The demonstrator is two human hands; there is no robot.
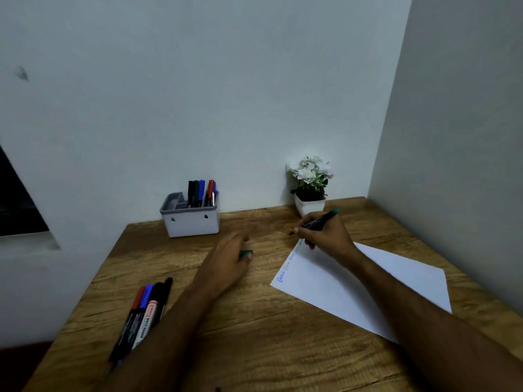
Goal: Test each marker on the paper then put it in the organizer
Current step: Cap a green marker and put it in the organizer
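My right hand (325, 236) grips an uncapped green marker (321, 220), its tip pointing left just past the far corner of the white paper (368, 281). Scribbles run along the paper's left edge. My left hand (230, 257) is blurred over the desk's middle and holds the green cap (246, 252) at its fingertips. The grey-and-white organizer (192, 220) stands at the back against the wall with several markers upright in it. Several more markers (143, 309) lie in a bunch at the front left, partly hidden by my left forearm.
A small white pot of white flowers (310, 185) stands at the back, just behind my right hand. The wooden desk (254, 335) sits in a corner, with walls behind and to the right. Its left edge drops off beside the lying markers.
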